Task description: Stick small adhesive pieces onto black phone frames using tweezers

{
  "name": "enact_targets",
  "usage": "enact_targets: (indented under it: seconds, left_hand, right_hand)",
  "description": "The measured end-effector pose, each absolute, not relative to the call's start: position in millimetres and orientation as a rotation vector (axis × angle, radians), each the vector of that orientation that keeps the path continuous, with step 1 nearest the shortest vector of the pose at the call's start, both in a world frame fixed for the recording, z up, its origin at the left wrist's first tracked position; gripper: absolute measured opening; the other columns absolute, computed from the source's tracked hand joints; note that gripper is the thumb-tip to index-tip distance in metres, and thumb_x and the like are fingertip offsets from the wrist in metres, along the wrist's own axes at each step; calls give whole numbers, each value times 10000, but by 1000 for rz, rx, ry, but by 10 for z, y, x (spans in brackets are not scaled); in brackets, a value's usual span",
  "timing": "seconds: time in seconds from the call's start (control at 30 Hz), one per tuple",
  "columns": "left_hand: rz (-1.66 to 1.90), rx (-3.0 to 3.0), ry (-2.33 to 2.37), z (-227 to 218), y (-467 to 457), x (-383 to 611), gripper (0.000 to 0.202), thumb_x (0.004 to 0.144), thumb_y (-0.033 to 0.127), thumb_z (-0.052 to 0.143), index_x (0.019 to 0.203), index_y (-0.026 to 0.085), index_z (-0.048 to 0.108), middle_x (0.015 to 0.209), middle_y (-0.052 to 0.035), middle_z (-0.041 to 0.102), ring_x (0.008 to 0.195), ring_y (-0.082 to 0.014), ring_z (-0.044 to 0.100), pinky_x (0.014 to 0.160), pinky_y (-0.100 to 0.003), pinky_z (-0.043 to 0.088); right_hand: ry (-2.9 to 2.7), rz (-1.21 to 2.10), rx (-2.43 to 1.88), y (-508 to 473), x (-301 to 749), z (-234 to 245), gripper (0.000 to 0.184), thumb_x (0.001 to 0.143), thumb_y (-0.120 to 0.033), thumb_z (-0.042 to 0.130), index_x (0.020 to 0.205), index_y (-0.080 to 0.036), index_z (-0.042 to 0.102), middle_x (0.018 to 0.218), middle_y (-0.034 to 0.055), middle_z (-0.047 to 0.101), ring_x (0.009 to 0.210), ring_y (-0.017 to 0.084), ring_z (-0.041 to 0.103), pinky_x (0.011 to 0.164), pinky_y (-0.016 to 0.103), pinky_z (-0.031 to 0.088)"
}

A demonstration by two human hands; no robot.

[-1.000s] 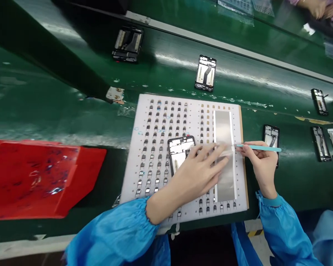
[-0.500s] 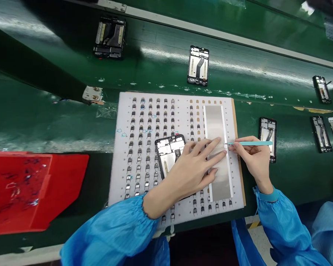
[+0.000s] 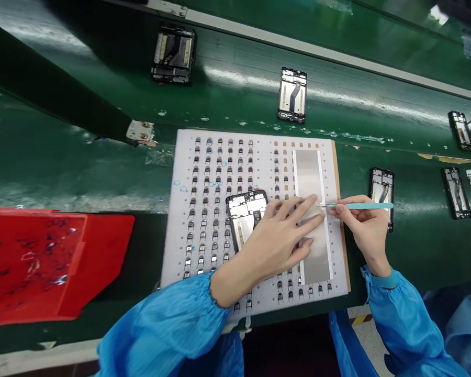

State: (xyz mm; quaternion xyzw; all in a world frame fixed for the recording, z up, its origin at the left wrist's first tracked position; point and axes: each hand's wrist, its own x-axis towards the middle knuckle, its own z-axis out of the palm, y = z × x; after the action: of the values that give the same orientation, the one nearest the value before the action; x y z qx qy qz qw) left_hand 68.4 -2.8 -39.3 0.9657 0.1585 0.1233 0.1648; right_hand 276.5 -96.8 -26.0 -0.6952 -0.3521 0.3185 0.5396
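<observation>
Seemingly midway, the left hand (image 3: 277, 243) spreads flat on the silvery backing strip (image 3: 312, 180) while the right hand (image 3: 363, 225) pinches teal plastic tweezers (image 3: 357, 206) at its edge, many small dark parts (image 3: 214, 209) remaining on the white sheet (image 3: 182, 235).

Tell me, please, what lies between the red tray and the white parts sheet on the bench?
Only bare green belt separates the red tray from the white parts sheet, as the head view shows.

Phone frame (image 3: 246, 215) on parts sheet (image 3: 204, 209)
</observation>
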Motion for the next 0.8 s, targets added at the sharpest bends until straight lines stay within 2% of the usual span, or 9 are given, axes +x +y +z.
enact_targets:
  seconds: [0.1, 0.17, 0.27, 0.33, 0.5, 0.8]
  left_hand:
    - [385, 2676, 448, -285, -38, 574, 499, 1089, 331, 504, 1574, 224, 560, 1735, -129, 416, 1480, -387, 485, 1101, -588, 457]
    - [461, 2617, 500, -204, -9, 415, 454, 1095, 262, 487, 1535, 217, 587, 1701, -114, 473, 1486, -347, 493, 1131, -560, 458]
    - [642, 2517, 737, -140, 112, 123, 347, 1088, 147, 480, 1375, 200, 670, 1498, -111, 657, 1330, -292, 594, 1070, -498, 522]
    - [716, 2476, 891, -154, 226, -37, 314, 1077, 110, 497, 1320, 191, 679, 1355, -114, 711, 1231, -281, 623, 1021, -483, 561]
    - [650, 2494, 937, -289, 423, -173, 306, 1077, 109, 493, 1321, 153, 672, 1215, -119, 726, 1121, -274, 636, 929, -454, 605]
    - [673, 2519, 913, -367, 414, -173, 291, 1075, 88, 485, 1294, 130, 672, 1228, -116, 723, 1131, -275, 641, 942, -447, 575]
  right_hand:
    - [-885, 745, -1627, -895, 2662, -83, 214, 891, -431, 911, 935, -251, 804, 833, 37, 838, 789, 277, 860, 748, 392, 757]
    - [-943, 746, -1602, -777, 2549, 23, 195, 899, -421, 906, 937, -253, 814, 833, 45, 835, 782, 283, 859, 727, 397, 761]
    - [-1039, 844, -1523, -521, 2344, 66, 180, 911, -407, 896, 940, -249, 816, 858, 54, 838, 795, 283, 860, 705, 388, 759]
    - [-1073, 941, -1459, -343, 2216, 8, 199, 899, -416, 900, 924, -243, 806, 848, 47, 834, 794, 274, 860, 684, 373, 753]
    - [-1101, 1052, -1430, -80, 2053, -225, 253, 889, -469, 884, 922, -236, 790, 860, 39, 839, 814, 259, 859, 699, 377, 751]
    - [-1086, 1063, -1469, -64, 2031, -332, 177, 902, -395, 883, 932, -245, 794, 876, 44, 849, 839, 262, 862, 722, 372, 752]
